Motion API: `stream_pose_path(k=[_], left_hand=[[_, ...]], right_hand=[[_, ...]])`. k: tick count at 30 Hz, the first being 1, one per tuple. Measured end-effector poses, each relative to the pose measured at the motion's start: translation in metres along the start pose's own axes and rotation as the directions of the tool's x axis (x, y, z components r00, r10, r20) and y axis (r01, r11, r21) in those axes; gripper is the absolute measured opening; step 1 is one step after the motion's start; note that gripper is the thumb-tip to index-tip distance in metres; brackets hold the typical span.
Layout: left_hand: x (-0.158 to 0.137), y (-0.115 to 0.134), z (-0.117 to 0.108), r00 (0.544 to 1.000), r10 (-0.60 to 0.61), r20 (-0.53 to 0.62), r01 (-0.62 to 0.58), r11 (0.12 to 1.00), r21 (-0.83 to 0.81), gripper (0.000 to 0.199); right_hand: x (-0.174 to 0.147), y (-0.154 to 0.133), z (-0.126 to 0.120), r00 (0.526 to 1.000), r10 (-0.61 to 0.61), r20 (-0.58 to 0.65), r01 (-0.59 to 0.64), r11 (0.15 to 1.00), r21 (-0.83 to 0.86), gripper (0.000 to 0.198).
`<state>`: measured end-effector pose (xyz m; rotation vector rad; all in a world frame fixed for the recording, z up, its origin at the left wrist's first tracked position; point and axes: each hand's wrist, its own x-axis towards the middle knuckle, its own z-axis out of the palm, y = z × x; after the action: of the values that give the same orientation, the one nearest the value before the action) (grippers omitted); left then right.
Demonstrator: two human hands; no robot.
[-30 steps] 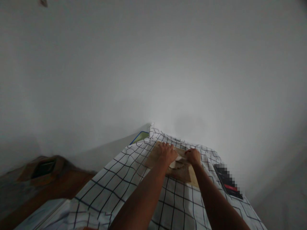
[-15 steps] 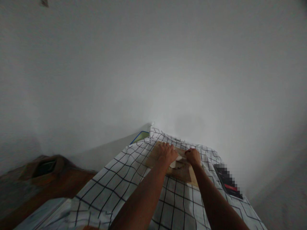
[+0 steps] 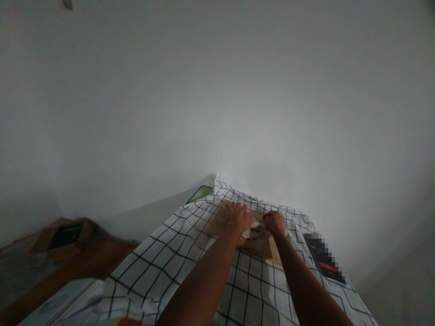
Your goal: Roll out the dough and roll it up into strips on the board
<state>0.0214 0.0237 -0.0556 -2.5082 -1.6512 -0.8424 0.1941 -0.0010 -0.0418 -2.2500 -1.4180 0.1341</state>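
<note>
A flat tan and brown piece (image 3: 261, 245), like cardboard or thin board with a ragged surface, lies on the checked cloth. My left hand (image 3: 239, 216) rests palm down on its left part, fingers spread. At its upper right, my right hand (image 3: 274, 222) is closed in a fist; what it grips, if anything, is hidden behind the fingers. Between the two hands a pale, whitish scrap (image 3: 247, 232) shows, partly covered by my left hand.
A white cloth with black grid lines (image 3: 159, 253) covers the table, which meets a plain wall (image 3: 217, 90). To the right lies a dark flat item (image 3: 326, 260), partly blurred out. A blue-edged green sheet (image 3: 202, 193) leans at the back left. An open box (image 3: 68, 237) stands lower left.
The camera view has shifted very slightly. Both hands keep nearly the same places, and the dark ragged patch between them looks smaller.
</note>
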Motion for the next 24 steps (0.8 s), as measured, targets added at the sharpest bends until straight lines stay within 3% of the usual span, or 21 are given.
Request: stream_pose_path(k=[12, 18, 24], left_hand=[[0.001, 0.0, -0.004, 1.0, 0.006, 0.025, -0.007, 0.999, 0.033, 0.036], [-0.005, 0.0, -0.008, 1.0, 0.01, 0.021, -0.01, 1.0, 0.014, 0.038], [-0.018, 0.003, -0.018, 1.0, 0.0, 0.008, 0.0, 1.0, -0.005, 0.04]], right_hand=[[-0.004, -0.004, 0.004, 0.998, 0.059, -0.03, -0.06, 0.997, -0.038, 0.037], [-0.023, -0.006, 0.0, 1.0, -0.014, -0.016, 0.01, 0.972, -0.235, 0.044], [-0.042, -0.005, -0.008, 0.999, -0.042, 0.028, 0.049, 0.946, -0.32, 0.047]])
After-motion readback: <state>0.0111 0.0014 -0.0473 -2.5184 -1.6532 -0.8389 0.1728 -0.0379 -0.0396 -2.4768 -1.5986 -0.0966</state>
